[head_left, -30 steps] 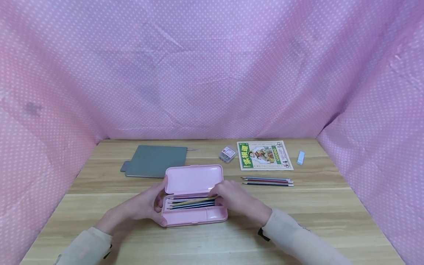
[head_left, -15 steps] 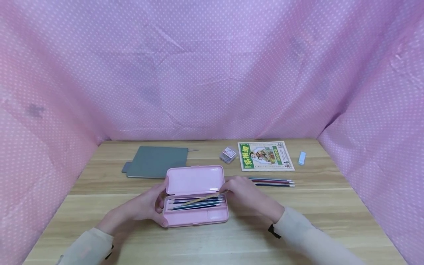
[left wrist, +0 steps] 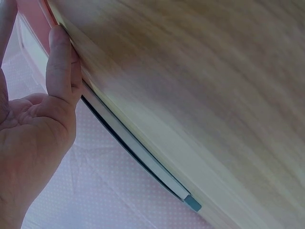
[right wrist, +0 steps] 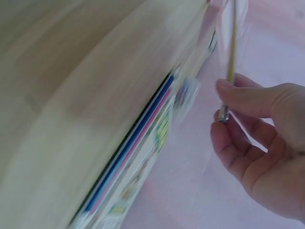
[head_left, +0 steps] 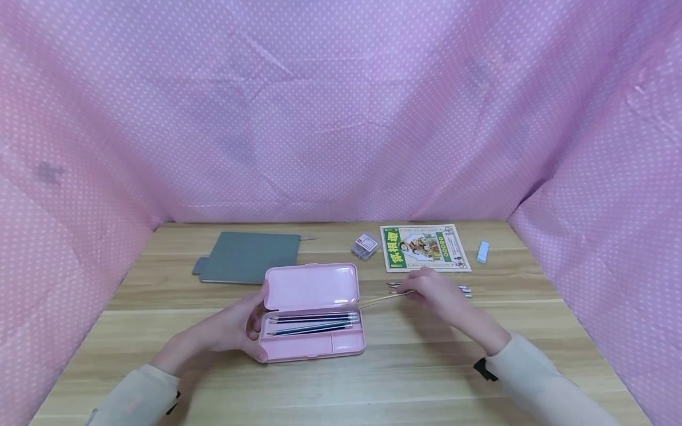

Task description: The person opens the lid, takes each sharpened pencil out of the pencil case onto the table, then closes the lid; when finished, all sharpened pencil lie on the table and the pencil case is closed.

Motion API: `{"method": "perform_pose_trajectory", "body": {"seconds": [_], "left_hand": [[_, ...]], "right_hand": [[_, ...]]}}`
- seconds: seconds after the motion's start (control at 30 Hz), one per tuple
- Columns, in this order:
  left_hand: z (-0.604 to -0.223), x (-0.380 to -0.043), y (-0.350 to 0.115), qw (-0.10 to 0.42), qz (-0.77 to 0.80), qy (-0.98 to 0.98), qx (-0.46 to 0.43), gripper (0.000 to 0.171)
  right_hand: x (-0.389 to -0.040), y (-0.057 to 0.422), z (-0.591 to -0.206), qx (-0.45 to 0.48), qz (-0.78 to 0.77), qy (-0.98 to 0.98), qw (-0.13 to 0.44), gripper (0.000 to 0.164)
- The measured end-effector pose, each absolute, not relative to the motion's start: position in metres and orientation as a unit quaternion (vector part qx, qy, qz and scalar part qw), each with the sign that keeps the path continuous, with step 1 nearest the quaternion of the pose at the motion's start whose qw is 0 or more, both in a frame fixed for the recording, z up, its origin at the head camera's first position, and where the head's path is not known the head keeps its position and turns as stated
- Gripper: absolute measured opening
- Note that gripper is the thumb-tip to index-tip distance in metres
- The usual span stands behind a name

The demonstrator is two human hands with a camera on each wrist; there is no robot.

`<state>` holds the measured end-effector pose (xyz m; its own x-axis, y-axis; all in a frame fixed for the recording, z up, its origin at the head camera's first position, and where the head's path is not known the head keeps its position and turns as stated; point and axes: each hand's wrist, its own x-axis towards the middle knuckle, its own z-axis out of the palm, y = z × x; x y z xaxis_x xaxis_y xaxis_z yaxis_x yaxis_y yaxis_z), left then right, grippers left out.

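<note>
A pink pencil case [head_left: 298, 344] lies with its lid raised, several dark pencils [head_left: 311, 327] in its long compartment. My left hand [head_left: 234, 328] grips the case's left end, thumb at the front corner and fingers by the lid. With thumb and fingers, my right hand [head_left: 434, 296] pinches a yellow pencil [head_left: 385, 297] near its metal-banded end, to the right of the case. In the right wrist view the pencil [right wrist: 232, 57] points up and away from the fingers. Just beyond the right hand lie several loose pencils [head_left: 466, 291], partly hidden by it.
At the back left is a grey-green notebook [head_left: 256, 254], its corner behind the lid. A small clear box [head_left: 365, 245], an illustrated booklet [head_left: 425, 248] and a light blue eraser [head_left: 482, 251] lie along the back. Pink dotted cloth [head_left: 341, 118] surrounds the wooden table.
My right hand has drawn the yellow pencil out of the case and carried it right, over toward the loose pencils. The left hand stays on the case.
</note>
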<state>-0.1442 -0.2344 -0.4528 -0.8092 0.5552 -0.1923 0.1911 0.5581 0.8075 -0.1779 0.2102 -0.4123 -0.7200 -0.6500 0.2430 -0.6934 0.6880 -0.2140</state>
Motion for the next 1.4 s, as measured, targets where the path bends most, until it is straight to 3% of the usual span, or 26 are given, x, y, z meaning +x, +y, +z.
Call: {"method": "perform_pose_trajectory", "body": {"seconds": [0.2,0.53,1.4], "left_hand": [[-0.451,-0.142,-0.236,0.218,0.422,0.852,0.218,0.142],[-0.450,-0.138,-0.236,0.214,0.426,0.851,0.220,0.141],[-0.450,-0.138,-0.233,0.214,0.422,0.854,0.218,0.141]], "right_hand": [[-0.181,0.262,-0.422,0.361,0.175,-0.907,0.128,0.032],[-0.170,0.313,-0.441,0.305,0.177,-0.929,0.108,0.025],[-0.172,0.328,-0.448,0.264,0.164,-0.948,0.072,0.024]]}}
